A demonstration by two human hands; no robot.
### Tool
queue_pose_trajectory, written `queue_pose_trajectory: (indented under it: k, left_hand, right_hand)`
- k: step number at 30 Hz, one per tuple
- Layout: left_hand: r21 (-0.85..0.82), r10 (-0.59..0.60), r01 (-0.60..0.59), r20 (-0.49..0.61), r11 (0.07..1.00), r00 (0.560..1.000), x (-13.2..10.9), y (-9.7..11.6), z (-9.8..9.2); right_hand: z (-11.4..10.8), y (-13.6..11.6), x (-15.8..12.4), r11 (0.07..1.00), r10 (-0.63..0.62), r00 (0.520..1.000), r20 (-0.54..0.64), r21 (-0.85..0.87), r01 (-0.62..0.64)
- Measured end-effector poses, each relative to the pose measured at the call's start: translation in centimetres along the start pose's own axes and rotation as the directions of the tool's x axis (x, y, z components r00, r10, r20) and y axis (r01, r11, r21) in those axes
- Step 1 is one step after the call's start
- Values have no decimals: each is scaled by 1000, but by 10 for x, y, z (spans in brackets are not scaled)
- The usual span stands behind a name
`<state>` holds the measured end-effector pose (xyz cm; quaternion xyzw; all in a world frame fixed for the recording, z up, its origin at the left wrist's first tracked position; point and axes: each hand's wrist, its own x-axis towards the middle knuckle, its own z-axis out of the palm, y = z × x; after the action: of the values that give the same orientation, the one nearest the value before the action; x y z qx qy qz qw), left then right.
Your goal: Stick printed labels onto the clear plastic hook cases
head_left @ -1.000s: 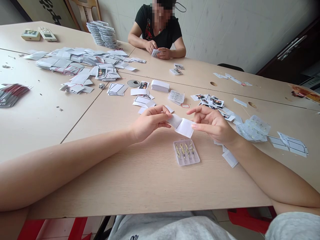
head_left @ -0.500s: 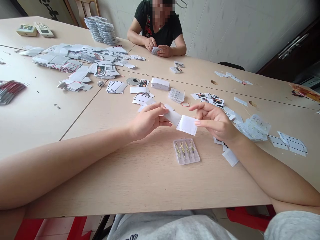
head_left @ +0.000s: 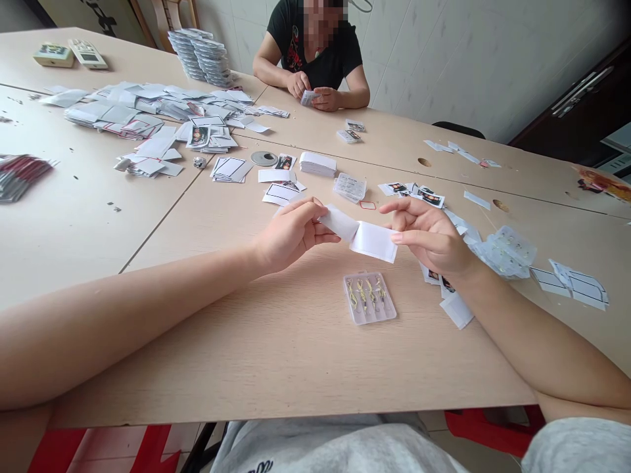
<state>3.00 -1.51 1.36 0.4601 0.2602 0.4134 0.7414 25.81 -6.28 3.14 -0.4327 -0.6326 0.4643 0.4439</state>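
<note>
A folded white paper card [head_left: 367, 236] hangs above the table between my two hands. My left hand [head_left: 290, 233] pinches its left end with thumb and fingers closed. My right hand [head_left: 428, 236] grips the right end, its other fingers loosely curled. Just below, a small clear plastic tray [head_left: 369, 299] with several yellowish hooks lies flat on the wooden table [head_left: 276, 341], touched by neither hand.
Loose cards [head_left: 280, 192] and clear trays [head_left: 507, 253] lie scattered past my hands and to the right. A big heap of white cards [head_left: 148, 121] covers the far left. Across the table a person in black [head_left: 315, 56] handles a small packet.
Both hands and the card have risen slightly and the card's right flap has spread a little wider. The plastic tray has not moved.
</note>
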Motion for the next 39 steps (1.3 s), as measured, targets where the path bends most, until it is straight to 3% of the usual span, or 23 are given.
queue_pose_trajectory:
  k: [7, 15, 21, 30, 36, 39]
  left_hand:
    - [-41, -27, 27, 4, 999, 1000, 0, 1, 2]
    - [-111, -47, 54, 64, 992, 997, 2, -3, 0]
    - [-62, -50, 60, 144, 996, 988, 2, 1, -2]
    - [3, -70, 70, 179, 998, 981, 0, -3, -6]
    - [67, -69, 60, 150, 996, 986, 0, -6, -6]
    - [90, -63, 53, 112, 994, 992, 0, -10, -7]
  right_hand:
    - [-2, 1, 2, 999, -16, 1000, -12, 43, 17]
    - [-3, 2, 3, 997, -6, 1000, -24, 80, 8]
    - [-5, 4, 4, 997, -19, 999, -51, 77, 23]
    - [-18, -6, 10, 998, -9, 980, -197, -67, -4]
    - [-57, -4, 22, 944, -78, 897, -436, -323, -75]
    - [-69, -3, 33, 869, -107, 870, -481, -470, -153]
